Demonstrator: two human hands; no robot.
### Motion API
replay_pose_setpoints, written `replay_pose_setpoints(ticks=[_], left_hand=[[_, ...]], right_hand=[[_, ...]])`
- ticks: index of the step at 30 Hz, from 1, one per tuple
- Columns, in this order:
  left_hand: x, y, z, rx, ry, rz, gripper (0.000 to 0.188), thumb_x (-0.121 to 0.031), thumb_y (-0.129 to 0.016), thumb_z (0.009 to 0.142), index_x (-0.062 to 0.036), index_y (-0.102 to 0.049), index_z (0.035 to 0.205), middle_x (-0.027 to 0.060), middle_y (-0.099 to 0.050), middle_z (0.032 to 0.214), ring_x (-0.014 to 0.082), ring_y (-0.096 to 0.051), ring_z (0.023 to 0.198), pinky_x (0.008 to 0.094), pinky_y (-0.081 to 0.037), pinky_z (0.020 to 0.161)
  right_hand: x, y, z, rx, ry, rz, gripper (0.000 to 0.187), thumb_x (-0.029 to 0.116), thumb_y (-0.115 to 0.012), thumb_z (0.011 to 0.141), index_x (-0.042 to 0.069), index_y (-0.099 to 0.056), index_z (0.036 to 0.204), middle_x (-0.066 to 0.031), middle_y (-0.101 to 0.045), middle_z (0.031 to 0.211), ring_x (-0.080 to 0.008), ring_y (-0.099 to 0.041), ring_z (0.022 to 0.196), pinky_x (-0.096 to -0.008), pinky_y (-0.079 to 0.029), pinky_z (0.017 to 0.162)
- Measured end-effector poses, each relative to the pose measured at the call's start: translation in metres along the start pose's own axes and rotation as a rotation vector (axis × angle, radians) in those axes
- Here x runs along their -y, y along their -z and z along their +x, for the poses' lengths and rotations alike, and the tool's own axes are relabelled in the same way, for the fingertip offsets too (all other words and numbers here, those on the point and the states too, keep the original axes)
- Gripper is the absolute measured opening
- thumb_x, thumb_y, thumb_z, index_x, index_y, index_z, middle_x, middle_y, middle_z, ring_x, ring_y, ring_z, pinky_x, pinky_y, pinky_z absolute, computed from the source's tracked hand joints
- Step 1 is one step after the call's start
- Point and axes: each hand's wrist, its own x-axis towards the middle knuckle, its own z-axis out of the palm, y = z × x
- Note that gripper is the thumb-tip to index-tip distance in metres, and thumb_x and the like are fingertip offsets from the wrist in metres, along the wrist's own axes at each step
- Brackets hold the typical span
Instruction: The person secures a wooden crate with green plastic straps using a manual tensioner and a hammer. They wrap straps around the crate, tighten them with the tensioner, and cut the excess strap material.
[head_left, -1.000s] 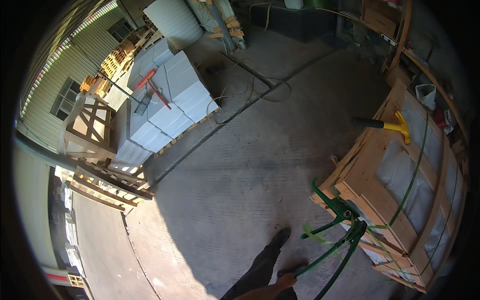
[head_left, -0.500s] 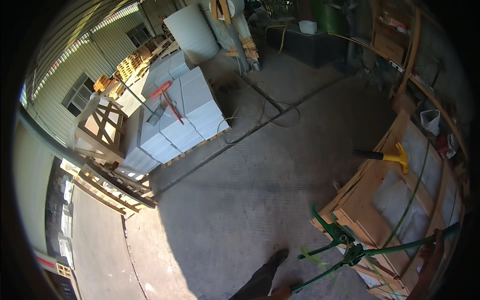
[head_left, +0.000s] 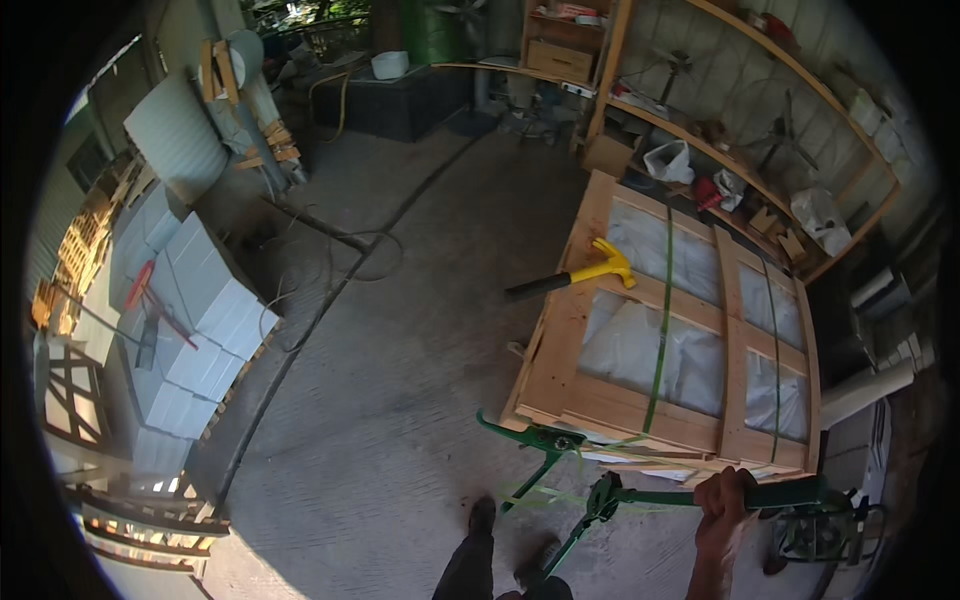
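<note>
My right hand [head_left: 724, 506] is closed around the long green handle of a strapping tool [head_left: 640, 495] at the near edge of a wooden crate [head_left: 590, 340]. A second green tool [head_left: 545, 440] with a curved handle hangs at the crate's near left corner, where loose green strap [head_left: 540, 497] trails. Two green straps [head_left: 660, 330] run across the crate over white plastic-wrapped slabs. A yellow hammer with a black handle [head_left: 580, 274] lies on the crate's far left edge. My left hand is out of view. My leg and shoe [head_left: 478, 530] show at the bottom.
A pallet of white blocks [head_left: 190, 320] with a red tool [head_left: 140, 284] on top stands at the left. A cable [head_left: 300, 330] runs across the concrete floor. Wooden shelves with clutter [head_left: 720, 150] line the back right. Timber frames [head_left: 120, 500] lie at the lower left.
The view has swung to the right, bringing the crate toward the middle. My right hand has come into view, gripping the green handle.
</note>
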Motion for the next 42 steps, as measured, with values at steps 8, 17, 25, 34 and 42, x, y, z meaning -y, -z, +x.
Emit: replay_pose_setpoints(ticks=[8, 17, 25, 34, 42], left_hand=[[-0.198, 0.067, -0.072, 0.057, -0.05, 0.212, 0.057, -0.056, -0.06, 0.08, -0.0045, -0.058, 0.055, 0.0065, -0.056, 0.051, 0.0216, -0.057, 0.048, 0.0368, -0.044, 0.051], [-0.44, 0.017, -0.045, -0.117, -0.313, -0.176, 0.046, -0.041, -0.063, 0.082, -0.0024, -0.053, 0.06, 0.0043, -0.047, 0.043, 0.0177, -0.046, 0.033, 0.0334, -0.036, 0.035], [-0.595, 0.014, 0.105, -0.685, -0.496, -0.238, 0.039, -0.029, -0.06, 0.081, 0.0036, -0.053, 0.06, 0.0134, -0.055, 0.054, 0.025, -0.056, 0.045, 0.0386, -0.042, 0.04], [-0.613, 0.031, 0.028, -0.293, -0.487, 0.631, 0.056, -0.052, -0.038, 0.091, -0.0012, -0.058, 0.101, 0.0262, -0.062, 0.098, 0.0452, -0.058, 0.095, 0.0505, -0.044, 0.086], [-0.558, 0.255, -0.027, -0.854, -1.113, 1.083, 0.033, -0.029, -0.058, 0.086, -0.0006, -0.06, 0.103, 0.0194, -0.062, 0.1, 0.0355, -0.058, 0.092, 0.0429, -0.048, 0.078]], right_hand=[[0.119, 0.1, -0.045, -0.185, 0.483, -0.029, 0.03, 0.014, -0.063, 0.083, 0.008, -0.04, 0.064, -0.0029, -0.04, 0.054, -0.0134, -0.036, 0.049, -0.0312, -0.034, 0.051], [0.107, 0.179, -0.067, -0.428, 0.515, -0.18, 0.037, 0.034, -0.075, 0.075, 0.008, -0.053, 0.089, -0.0083, -0.055, 0.101, -0.0245, -0.05, 0.107, -0.0446, -0.033, 0.102], [-0.001, 0.303, 0.083, -0.341, 0.119, 0.644, 0.047, 0.027, -0.064, 0.084, 0.007, -0.049, 0.123, -0.0123, -0.051, 0.126, -0.0296, -0.048, 0.119, -0.0446, -0.042, 0.094], [-0.134, 0.402, 0.029, -0.741, -0.527, 0.444, 0.027, 0.017, -0.054, 0.089, -0.006, -0.055, 0.103, -0.0149, -0.064, 0.087, -0.0286, -0.066, 0.076, -0.0365, -0.056, 0.063], [-0.317, 0.327, -0.207, -0.645, -0.911, 0.175, 0.023, 0.017, -0.054, 0.085, -0.002, -0.062, 0.095, -0.0167, -0.066, 0.083, -0.0258, -0.065, 0.065, -0.0375, -0.055, 0.052]])
